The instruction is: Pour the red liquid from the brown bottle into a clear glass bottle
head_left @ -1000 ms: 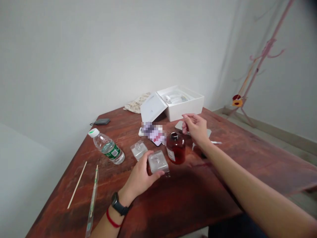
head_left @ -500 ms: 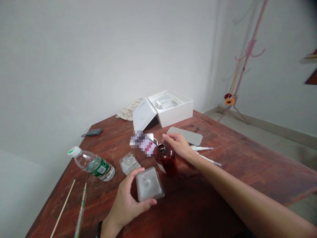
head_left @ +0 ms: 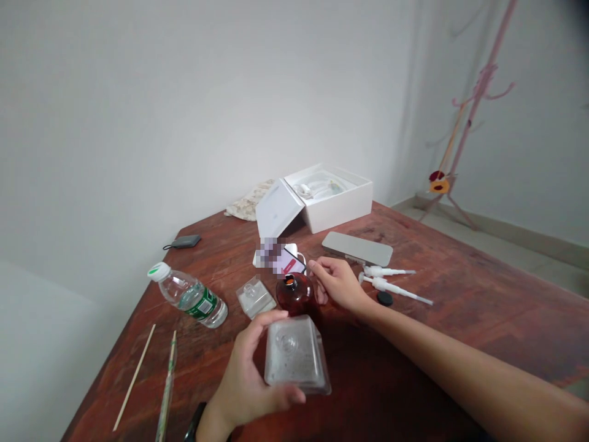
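My left hand (head_left: 260, 368) grips a clear plastic container (head_left: 297, 353) with a round raised dome, thumb along its near edge and fingers at its far left corner. Behind the container stands a dark amber bottle (head_left: 297, 294) with an uncapped mouth. Just right of the bottle is my right hand (head_left: 339, 283), its fingers curled closed. Whether it touches the bottle or pinches something small cannot be made out. A second clear container (head_left: 255, 298) sits left of the bottle. Two white pump heads (head_left: 389, 285) and a black cap (head_left: 384, 298) lie beyond my right forearm.
On the wooden table (head_left: 442, 331) are a water bottle (head_left: 193, 298) lying tilted, a bare chopstick (head_left: 133, 377), wrapped chopsticks (head_left: 166, 387), a grey pouch (head_left: 185, 241), a phone (head_left: 291, 264), a grey case (head_left: 358, 247) and an open white box (head_left: 338, 205).
My left hand has brought the clear container slightly nearer. The amber bottle and my right hand have shifted left and nearer relative to the table. The view has turned a little left.
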`<state>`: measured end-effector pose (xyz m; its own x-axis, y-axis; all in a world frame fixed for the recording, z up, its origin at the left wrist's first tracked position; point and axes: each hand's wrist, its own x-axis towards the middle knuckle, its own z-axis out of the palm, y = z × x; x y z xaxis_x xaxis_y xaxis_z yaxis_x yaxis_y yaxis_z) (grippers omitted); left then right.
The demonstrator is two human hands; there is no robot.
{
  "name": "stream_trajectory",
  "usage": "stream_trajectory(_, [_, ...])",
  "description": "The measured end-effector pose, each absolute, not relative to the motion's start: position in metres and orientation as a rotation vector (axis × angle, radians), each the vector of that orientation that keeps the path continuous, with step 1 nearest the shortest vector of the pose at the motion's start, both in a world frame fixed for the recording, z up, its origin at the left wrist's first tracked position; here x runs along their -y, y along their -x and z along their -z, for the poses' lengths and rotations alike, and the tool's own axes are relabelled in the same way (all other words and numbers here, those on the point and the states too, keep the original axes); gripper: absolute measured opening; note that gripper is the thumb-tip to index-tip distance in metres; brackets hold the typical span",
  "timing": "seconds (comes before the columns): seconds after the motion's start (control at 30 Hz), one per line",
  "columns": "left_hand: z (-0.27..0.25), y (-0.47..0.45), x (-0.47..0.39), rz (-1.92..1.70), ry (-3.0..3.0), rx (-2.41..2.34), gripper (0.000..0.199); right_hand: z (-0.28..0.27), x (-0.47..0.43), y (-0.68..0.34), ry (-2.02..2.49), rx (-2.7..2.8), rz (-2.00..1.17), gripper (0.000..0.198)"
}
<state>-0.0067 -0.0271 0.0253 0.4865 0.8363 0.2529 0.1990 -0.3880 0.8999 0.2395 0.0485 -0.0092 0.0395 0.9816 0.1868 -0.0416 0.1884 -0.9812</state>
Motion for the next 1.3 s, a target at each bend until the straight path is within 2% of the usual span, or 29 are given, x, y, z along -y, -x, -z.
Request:
stream_trajectory(0.27, [-0.024, -0.003, 0.035, -1.073, -1.832, -0.796, 0.091, -0.02, -0.026, -0.253, 0.876, 1.394, -0.819, 0.06])
stream_trajectory(0.47, [-0.021, -0.005, 0.041, -1.239, -1.904, -0.708, 0.087, -0.034, 0.002, -0.255, 0.579, 1.602, -0.608, 0.045])
stream_trajectory(0.53, [-0.02, -0.003, 0.041, -1.274, -1.944, -0.705, 0.085, -0.037, 0.009, -0.252, 0.518, 1.725, -0.651, 0.05])
stream_trajectory(0.63, [-0.019, -0.004, 0.04, -1.317, -1.969, -0.696, 0.08, -0.036, 0.016, -0.25, 0.507, 1.876, -0.76, 0.071])
stream_trajectory(0.77, [-0.02, -0.006, 0.037, -1.422, -1.971, -0.622, 0.071, -0.032, 0.021, -0.251, 0.715, 1.954, -0.917, 0.093])
stream_trajectory(0.93, [-0.011, 0.0, 0.036, -1.508, -2.093, -0.69, 0.082, -0.041, 0.032, -0.244, 0.951, 2.038, -1.095, 0.08])
stream_trajectory(1.03, [-0.006, 0.003, 0.041, -1.466, -2.121, -0.834, 0.087, -0.043, 0.044, -0.238, 1.092, 1.893, -1.113, 0.069])
stream_trajectory(1.2, [-0.011, 0.0, 0.046, -1.387, -2.003, -0.872, 0.09, -0.041, 0.049, -0.231, 1.073, 1.771, -1.359, 0.073])
stream_trajectory(1.3, [-0.013, -0.002, 0.043, -1.37, -1.944, -0.835, 0.093, -0.042, 0.044, -0.23, 1.036, 1.75, -1.394, 0.075])
